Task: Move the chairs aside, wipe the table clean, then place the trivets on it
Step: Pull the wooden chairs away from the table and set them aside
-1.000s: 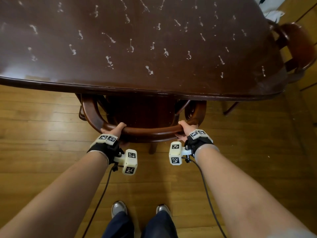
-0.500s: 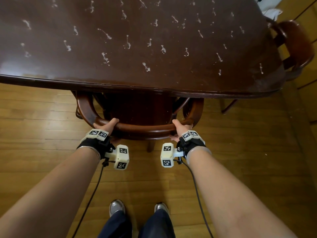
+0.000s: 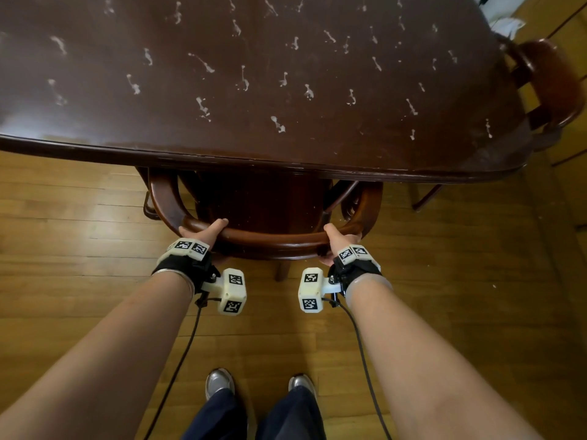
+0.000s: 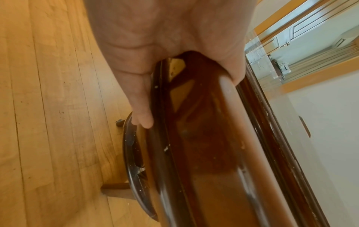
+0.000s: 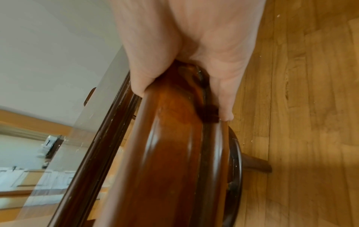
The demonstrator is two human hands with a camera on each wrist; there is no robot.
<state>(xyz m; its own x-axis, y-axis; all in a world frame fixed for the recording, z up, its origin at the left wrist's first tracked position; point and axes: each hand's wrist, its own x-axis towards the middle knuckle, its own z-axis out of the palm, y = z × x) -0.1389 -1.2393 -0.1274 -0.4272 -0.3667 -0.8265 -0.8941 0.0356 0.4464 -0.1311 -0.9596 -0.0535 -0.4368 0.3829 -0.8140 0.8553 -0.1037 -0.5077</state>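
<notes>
**Both hands gripping a chair at the table's near edge**

A dark table (image 3: 286, 90), streaked with white smears, is filling the upper view. A chair (image 3: 270, 241) is sitting tucked under its near edge. The left hand (image 3: 203, 231) and right hand (image 3: 341, 238) are each curling around the chair's curved back rail.

both hands (image 3: 203, 233) gripping chair (image 3: 270, 241), smeared table (image 3: 286, 147)

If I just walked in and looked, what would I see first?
First, the white smeary splotches scattered all over the top of the big dark brown glossy wooden table. Next, right at its near edge, the left hand and the right hand gripping the curved top rail of a dark wooden chair tucked under the table. A second dark wooden chair stands at the table's right end.
</notes>
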